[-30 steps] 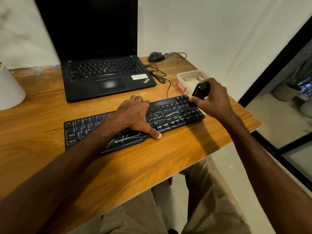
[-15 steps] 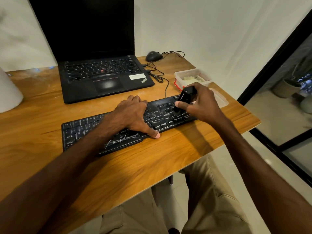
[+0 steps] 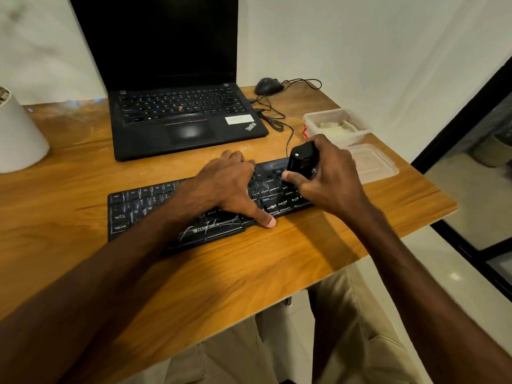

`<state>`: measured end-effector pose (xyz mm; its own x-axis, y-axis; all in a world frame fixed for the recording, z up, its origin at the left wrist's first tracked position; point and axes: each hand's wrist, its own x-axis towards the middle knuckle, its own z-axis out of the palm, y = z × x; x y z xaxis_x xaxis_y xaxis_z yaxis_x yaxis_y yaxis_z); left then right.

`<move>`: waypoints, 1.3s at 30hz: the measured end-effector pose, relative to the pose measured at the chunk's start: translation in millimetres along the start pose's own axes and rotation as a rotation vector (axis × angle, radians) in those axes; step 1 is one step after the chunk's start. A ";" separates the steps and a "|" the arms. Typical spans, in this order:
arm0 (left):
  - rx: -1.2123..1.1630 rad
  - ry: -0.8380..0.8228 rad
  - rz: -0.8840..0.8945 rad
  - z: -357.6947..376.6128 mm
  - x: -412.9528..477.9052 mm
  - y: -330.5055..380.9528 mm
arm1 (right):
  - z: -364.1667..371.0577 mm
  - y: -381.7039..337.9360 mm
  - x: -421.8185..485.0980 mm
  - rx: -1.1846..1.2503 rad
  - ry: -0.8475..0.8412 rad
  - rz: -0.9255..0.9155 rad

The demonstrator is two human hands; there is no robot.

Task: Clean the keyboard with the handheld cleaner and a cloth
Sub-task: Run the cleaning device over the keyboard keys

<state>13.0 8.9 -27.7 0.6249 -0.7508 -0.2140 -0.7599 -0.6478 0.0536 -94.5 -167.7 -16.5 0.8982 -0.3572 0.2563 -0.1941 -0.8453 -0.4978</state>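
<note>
The left hand (image 3: 224,187) lies open on the keyboard (image 3: 144,209), a light, stiff board that would probably slide unless pressed down like this, while just beside it the right hand (image 3: 329,181) grips the small, hard cleaner (image 3: 302,162) round its body, nose down on the keys.

Both forearms reach forward; left hand (image 3: 224,187) lies flat, thumb splayed, right hand (image 3: 335,184) curls its fingers (image 3: 322,142) round the handheld cleaner (image 3: 301,159).
</note>
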 end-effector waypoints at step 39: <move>-0.006 -0.019 -0.021 4.4 6.5 -6.7 | -3.6 16.7 3.8 0.206 -0.007 -0.239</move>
<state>21.4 9.0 -33.7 0.6371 -0.7346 -0.2333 -0.7456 -0.6641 0.0552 -95.8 -184.6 -20.8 0.9117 -0.1543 0.3809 0.1065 -0.8064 -0.5817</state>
